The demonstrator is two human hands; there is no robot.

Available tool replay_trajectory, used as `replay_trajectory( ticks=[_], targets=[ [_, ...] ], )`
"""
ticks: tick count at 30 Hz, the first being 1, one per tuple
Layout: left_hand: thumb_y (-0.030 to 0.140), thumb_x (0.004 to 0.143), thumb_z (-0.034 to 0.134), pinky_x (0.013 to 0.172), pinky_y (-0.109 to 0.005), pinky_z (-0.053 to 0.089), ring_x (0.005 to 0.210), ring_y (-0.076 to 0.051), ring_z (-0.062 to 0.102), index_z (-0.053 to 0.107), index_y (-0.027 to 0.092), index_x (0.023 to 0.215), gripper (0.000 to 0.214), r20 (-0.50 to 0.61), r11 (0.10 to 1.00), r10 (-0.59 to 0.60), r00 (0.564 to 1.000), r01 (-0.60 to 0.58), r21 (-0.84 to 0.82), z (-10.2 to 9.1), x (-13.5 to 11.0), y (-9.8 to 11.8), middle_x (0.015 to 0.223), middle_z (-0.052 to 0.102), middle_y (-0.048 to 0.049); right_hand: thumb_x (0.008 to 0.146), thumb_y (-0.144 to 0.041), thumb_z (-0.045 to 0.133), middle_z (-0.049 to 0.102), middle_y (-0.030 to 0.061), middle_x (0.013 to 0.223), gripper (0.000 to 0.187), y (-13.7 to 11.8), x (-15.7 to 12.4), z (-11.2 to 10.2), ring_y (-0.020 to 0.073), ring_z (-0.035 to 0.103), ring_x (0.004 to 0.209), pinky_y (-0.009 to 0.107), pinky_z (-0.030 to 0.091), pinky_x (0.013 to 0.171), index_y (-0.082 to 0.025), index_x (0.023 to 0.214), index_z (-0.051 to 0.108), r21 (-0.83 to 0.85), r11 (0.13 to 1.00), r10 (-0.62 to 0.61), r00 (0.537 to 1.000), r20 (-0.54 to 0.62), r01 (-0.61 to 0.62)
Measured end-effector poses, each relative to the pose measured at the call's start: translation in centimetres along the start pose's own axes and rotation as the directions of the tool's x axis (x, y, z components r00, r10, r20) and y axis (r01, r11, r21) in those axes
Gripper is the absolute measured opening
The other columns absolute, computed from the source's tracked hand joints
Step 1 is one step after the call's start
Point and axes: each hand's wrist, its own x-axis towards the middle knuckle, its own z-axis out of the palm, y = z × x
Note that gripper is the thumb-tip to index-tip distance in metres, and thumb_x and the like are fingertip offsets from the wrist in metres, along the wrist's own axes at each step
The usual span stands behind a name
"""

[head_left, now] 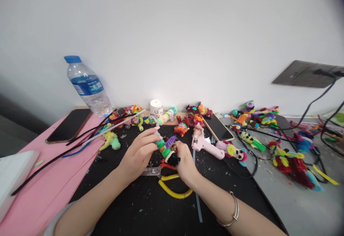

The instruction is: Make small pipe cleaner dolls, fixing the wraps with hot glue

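Observation:
Between my hands is a small fuzzy pipe-cleaner figure, with green, purple, white and black parts. My left hand pinches its left side with bent fingers, and its fingertips are partly hidden behind the figure. On the other side, my right hand is closed on the black lower end, fingers mostly out of sight. Just below both hands lie scissors with yellow and red handles on a black mat. A pink glue gun rests right of my right hand. A bluish glue stick lies beside the scissors.
A water bottle leans on the wall at left, behind a phone on pink cloth. Another phone, a white paper cup and several pipe-cleaner figures line the back. Cables run from a wall socket at right.

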Motion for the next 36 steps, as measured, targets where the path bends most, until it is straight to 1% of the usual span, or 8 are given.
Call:
replay_trajectory(
  ticks=[3, 6, 11, 13, 16, 24, 33, 36],
  targets=[
    [-0.006, 0.077, 0.052, 0.095, -0.049, 0.047, 0.120, -0.026, 0.048, 0.050, 0.019, 0.093, 0.029, -0.002, 1.000, 0.002, 1.000, -0.002, 0.010, 0.0, 0.0, 0.0, 0.108, 0.059, -0.0076, 0.078, -0.015, 0.039, 0.048, 0.0023, 0.066, 0.018, 0.0, -0.2, -0.1, 0.0173, 0.044, 0.068, 0.029, 0.035, 0.064, -0.019, 0.062, 0.045, -0.037, 0.999, 0.010, 0.999, 0.038, -0.008],
    [-0.006, 0.077, 0.052, 0.095, -0.049, 0.047, 0.120, -0.026, 0.048, 0.051, 0.018, 0.092, 0.028, 0.000, 1.000, 0.000, 1.000, 0.000, 0.019, 0.1, 0.1, -0.1, 0.108, 0.059, -0.0077, 0.080, -0.017, 0.038, 0.049, 0.0024, 0.067, 0.019, -0.2, -0.2, -0.2, 0.0170, 0.044, 0.069, 0.029, 0.036, 0.065, -0.019, 0.063, 0.048, 0.001, 0.999, 0.052, 0.998, 0.033, -0.052],
    [-0.006, 0.076, 0.053, 0.094, -0.048, 0.047, 0.118, -0.026, 0.049, 0.052, 0.017, 0.090, 0.027, -0.027, 1.000, -0.013, 1.000, 0.013, 0.027, 0.0, 0.0, 0.0, 0.108, 0.061, -0.0081, 0.086, -0.037, 0.031, 0.047, 0.0003, 0.062, 0.035, 0.5, 0.3, 0.7, 0.0160, 0.045, 0.064, 0.027, 0.036, 0.060, -0.020, 0.060, 0.046, 0.273, 0.958, 0.091, 0.996, -0.007, -0.085],
    [-0.005, 0.076, 0.053, 0.093, -0.048, 0.048, 0.118, -0.026, 0.050, 0.052, 0.018, 0.090, 0.027, -0.036, 1.000, -0.007, 0.999, 0.008, 0.026, 0.0, 0.0, 0.0, 0.108, 0.061, -0.0080, 0.087, -0.044, 0.028, 0.043, -0.0014, 0.055, 0.040, 1.1, 0.6, 1.3, 0.0149, 0.042, 0.057, 0.027, 0.035, 0.055, -0.021, 0.057, 0.043, 0.402, 0.910, 0.105, 0.994, 0.010, -0.100],
    [-0.005, 0.076, 0.053, 0.093, -0.048, 0.048, 0.118, -0.026, 0.050, 0.052, 0.018, 0.091, 0.028, -0.041, 0.999, 0.007, 0.999, -0.005, 0.031, -0.1, 0.0, 0.2, 0.107, 0.062, -0.0077, 0.087, -0.047, 0.027, 0.036, -0.0031, 0.048, 0.043, 1.5, 0.7, 1.8, 0.0136, 0.037, 0.051, 0.026, 0.032, 0.049, -0.021, 0.054, 0.040, 0.493, 0.863, 0.101, 0.994, 0.045, -0.110],
    [-0.003, 0.077, 0.054, 0.092, -0.044, 0.050, 0.118, -0.024, 0.050, 0.052, 0.021, 0.092, 0.028, -0.036, 0.998, 0.026, 0.999, -0.024, 0.051, 0.1, 0.1, 0.2, 0.106, 0.063, -0.0062, 0.089, -0.037, 0.028, 0.033, -0.0045, 0.044, 0.043, 1.6, 0.9, 1.1, 0.0120, 0.032, 0.045, 0.026, 0.026, 0.047, -0.022, 0.049, 0.036, 0.469, 0.883, 0.025, 1.000, 0.014, -0.029],
    [-0.004, 0.077, 0.052, 0.092, -0.047, 0.049, 0.118, -0.025, 0.050, 0.053, 0.020, 0.090, 0.027, -0.027, 1.000, 0.009, 1.000, -0.008, 0.031, 0.1, -0.1, 0.1, 0.107, 0.063, -0.0070, 0.088, -0.041, 0.026, 0.031, -0.0047, 0.042, 0.045, 1.6, 1.0, 1.5, 0.0118, 0.030, 0.044, 0.025, 0.026, 0.045, -0.022, 0.048, 0.034, 0.480, 0.873, 0.070, 0.996, 0.054, -0.087],
    [-0.004, 0.076, 0.053, 0.092, -0.047, 0.049, 0.118, -0.025, 0.050, 0.053, 0.019, 0.089, 0.026, -0.019, 0.999, 0.007, 1.000, -0.006, 0.033, 0.0, -0.1, 0.2, 0.106, 0.063, -0.0078, 0.088, -0.040, 0.028, 0.031, -0.0049, 0.042, 0.045, 1.5, 0.9, 1.3, 0.0117, 0.030, 0.044, 0.025, 0.026, 0.046, -0.022, 0.048, 0.035, 0.480, 0.874, 0.060, 0.997, 0.039, -0.072]
  ],
)
